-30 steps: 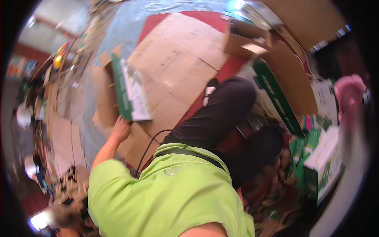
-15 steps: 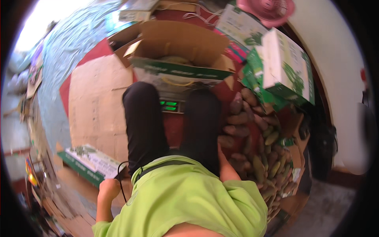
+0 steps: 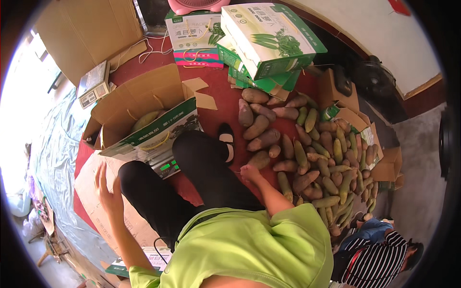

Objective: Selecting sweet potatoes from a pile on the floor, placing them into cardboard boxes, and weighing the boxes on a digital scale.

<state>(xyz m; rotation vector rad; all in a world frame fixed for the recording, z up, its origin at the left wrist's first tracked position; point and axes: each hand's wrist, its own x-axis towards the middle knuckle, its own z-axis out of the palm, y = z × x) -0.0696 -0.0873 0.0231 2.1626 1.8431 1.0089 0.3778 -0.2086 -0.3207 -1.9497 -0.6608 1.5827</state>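
Note:
My left hand (image 3: 109, 194), fingers spread and holding nothing, is raised over a flat cardboard sheet beside my left knee. My right hand (image 3: 250, 173) looks curled closed beside my right thigh, just below a brownish root vegetable (image 3: 260, 160); what it holds, if anything, does not show. In front of my knees an open green-and-white carton (image 3: 185, 115) stands on a scale with a lit green display (image 3: 169, 166). Inside it, a pale green rounded thing (image 3: 146, 121) is partly hidden by the carton wall. Green and reddish-brown radishes (image 3: 300, 152) lie heaped to my right.
Printed cartons (image 3: 276, 41) are stacked beyond the heap, near a pink fan (image 3: 198, 4). A black fan (image 3: 374, 74) stands by the wall at right. Another person in a striped top (image 3: 379, 259) is at lower right. Blue plastic sheeting (image 3: 53, 163) covers the left side.
My view has turned right, bringing more of the heap and another person into sight. My left hand has risen forward from beside my hip and spread its fingers; my right hand has come into view.

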